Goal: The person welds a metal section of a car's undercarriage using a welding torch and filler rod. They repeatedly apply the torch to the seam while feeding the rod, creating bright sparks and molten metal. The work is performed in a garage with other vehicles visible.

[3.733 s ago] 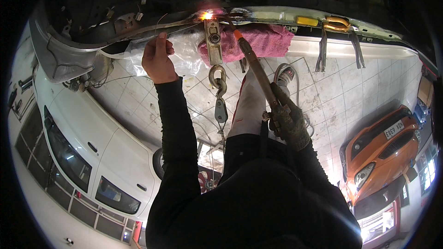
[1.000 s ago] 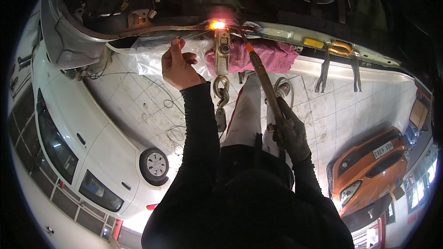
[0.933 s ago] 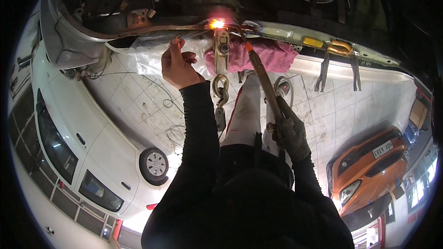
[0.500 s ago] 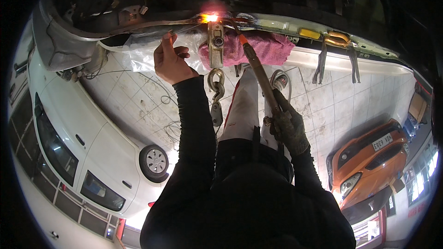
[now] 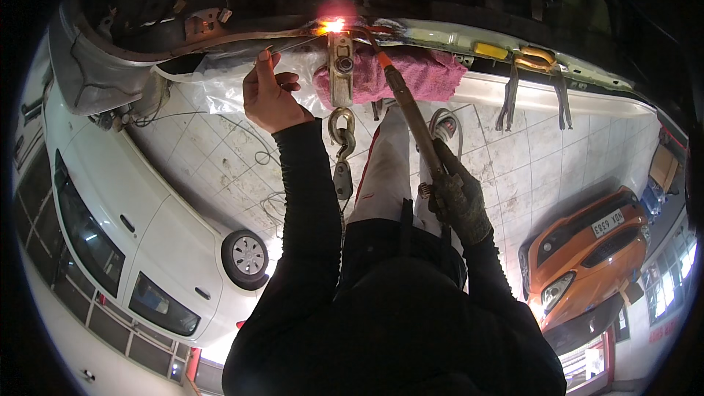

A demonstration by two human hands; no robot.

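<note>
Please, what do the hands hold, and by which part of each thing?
The gloved right hand grips the torch by its rear part; the bare left hand pinches a thin rod near the end away from the flame.

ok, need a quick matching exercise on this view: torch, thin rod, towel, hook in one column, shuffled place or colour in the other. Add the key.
Things
1. torch
2. thin rod
3. towel
4. hook

Place or colour
A. held in the bare left hand
B. at the near end of the metal clamp
C. held in the gloved right hand
D. pink, mostly right of the clamp

Pairs: 1-C, 2-A, 3-D, 4-B
</note>
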